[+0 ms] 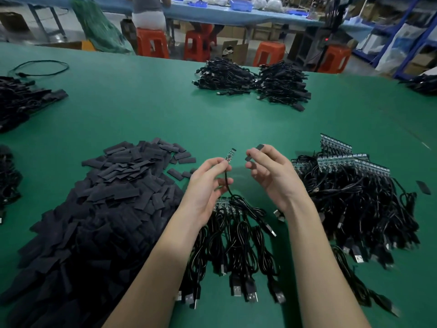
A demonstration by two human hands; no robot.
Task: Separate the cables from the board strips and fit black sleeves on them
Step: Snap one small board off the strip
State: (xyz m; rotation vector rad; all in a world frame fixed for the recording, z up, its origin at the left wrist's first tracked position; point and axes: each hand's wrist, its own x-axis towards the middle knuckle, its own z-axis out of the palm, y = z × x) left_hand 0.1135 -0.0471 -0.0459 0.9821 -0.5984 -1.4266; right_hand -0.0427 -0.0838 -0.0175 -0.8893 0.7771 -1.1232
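Note:
My left hand (pixel 209 179) pinches a black cable (pixel 226 183) just below its small circuit board tip (pixel 231 154), which points up and away. My right hand (pixel 269 172) pinches a short black sleeve (pixel 254 153) a little to the right of the board tip, apart from it. Under my hands lies a board strip (pixel 224 203) with several cables (pixel 236 245) still attached, their USB plugs toward me. A big heap of loose black sleeves (pixel 106 202) lies on the left. More board strips with cables (pixel 354 185) are piled on the right.
The work lies on a green table (pixel 153 114). Two bundles of sleeved cables (pixel 253 80) sit at the far middle, more cable piles (pixel 21 102) at the left edge. Orange stools (pixel 151 42) and a seated person (pixel 147 10) are beyond the table.

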